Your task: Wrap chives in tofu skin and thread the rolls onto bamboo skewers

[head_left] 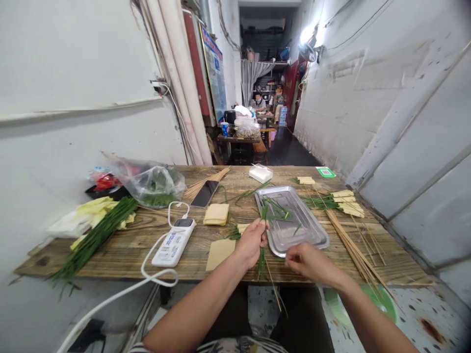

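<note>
My left hand (253, 241) is closed around a small bunch of chives (263, 214) near the front edge of the table. Green tips stick up above the fist, and more blades hang below it beside a thin bamboo skewer (274, 284). Curled fingers show on my right hand (304, 261), by the near right corner of the metal tray (321, 236); anything in them is hidden. Loose chive pieces (281, 211) lie in the tray. Left of my left hand are a stack of tofu skin squares (216, 214), a single square (220, 250) and a partly hidden roll with chives (235, 231).
Finished-looking rolls (348, 203) and long skewers (348, 245) lie right of the tray. Leftward are a white power bank (173, 245) with a cable, a phone (205, 193), a chive pile (99, 235) and a plastic bag (147, 181). A person (259, 103) sits far back.
</note>
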### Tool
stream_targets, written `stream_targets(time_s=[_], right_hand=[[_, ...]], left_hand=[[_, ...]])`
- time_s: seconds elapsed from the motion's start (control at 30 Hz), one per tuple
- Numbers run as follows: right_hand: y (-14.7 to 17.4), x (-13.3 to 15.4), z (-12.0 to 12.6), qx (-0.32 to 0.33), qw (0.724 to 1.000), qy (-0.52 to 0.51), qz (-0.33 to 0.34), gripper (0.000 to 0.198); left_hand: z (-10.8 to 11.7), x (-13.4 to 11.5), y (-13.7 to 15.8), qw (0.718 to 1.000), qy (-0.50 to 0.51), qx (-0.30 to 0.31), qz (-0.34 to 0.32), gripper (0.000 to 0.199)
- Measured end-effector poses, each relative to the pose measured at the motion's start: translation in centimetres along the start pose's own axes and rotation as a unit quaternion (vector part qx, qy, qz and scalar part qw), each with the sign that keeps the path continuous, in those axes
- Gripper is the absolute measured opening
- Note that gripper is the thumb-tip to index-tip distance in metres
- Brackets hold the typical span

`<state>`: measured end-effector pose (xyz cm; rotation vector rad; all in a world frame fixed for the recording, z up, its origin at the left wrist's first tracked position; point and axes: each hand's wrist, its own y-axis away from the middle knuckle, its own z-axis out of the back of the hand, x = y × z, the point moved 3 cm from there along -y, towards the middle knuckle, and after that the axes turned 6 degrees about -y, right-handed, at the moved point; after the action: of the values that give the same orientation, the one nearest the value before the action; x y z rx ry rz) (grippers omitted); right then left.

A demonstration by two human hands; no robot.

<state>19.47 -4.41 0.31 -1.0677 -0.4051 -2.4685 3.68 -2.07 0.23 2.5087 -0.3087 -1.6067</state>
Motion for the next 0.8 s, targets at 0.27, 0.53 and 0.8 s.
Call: stream_targets(time_s=[0.27, 0.53, 0.8], right_hand=[[-2.1, -2.7, 6.3, -0.15, 0.944, 0.28, -0.085, 0.026], [-10.5, -6.6, 5.4, -0.132, 0.931, 0.314, -0.13, 0.018], [-11.3, -7.6, 7.4, -0.158, 0.927, 0.314, -0.134, 0.024]], left_hand=[[-0.1, -0.2, 0.3, 0.998, 0.013, 0.028, 0.046, 0.024], [0.7, 0.0, 0.4, 0.998, 0.019, 0.041, 0.049, 0.031], [0.8, -0.7, 0.4, 0.998, -0.003, 0.051, 0.032, 0.034]])
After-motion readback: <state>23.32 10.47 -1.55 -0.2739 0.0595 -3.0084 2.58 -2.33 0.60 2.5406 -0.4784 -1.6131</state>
